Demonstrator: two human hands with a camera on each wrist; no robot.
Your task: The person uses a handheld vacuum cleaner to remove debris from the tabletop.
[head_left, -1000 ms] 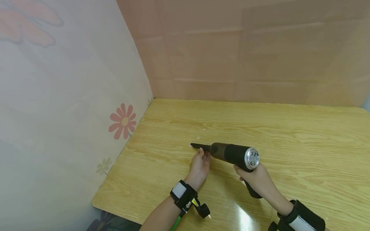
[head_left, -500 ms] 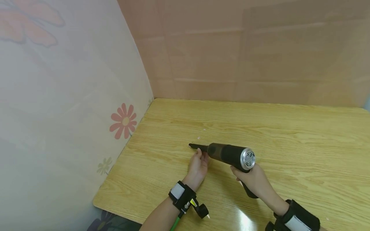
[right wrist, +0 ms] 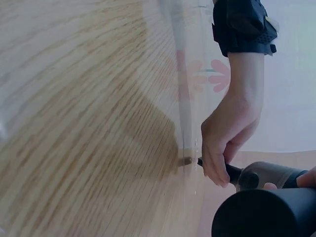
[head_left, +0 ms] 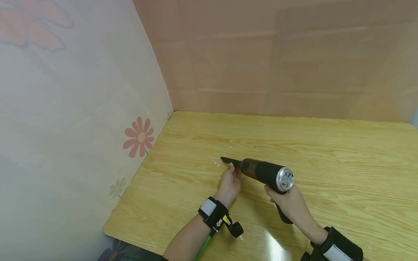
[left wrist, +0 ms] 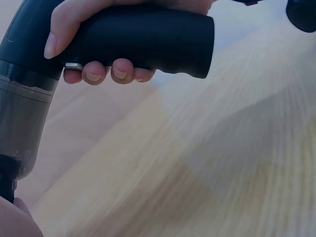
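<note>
The wooden table (head_left: 326,152) carries the work, boxed in by a flowered wall panel (head_left: 81,108) on the left. Above its near middle the right hand (head_left: 289,203) grips the handle of a handheld vacuum (head_left: 266,173), fingers wrapped round it. The left hand (head_left: 231,183) rests on edge with fingers together, touching the thin nozzle (head_left: 230,161). Pale crumbs (head_left: 217,164) lie just beside the tip. The likely slips: the nozzle could skim over the crumbs, or the left hand could scatter them. No brand or writing can be read
</note>
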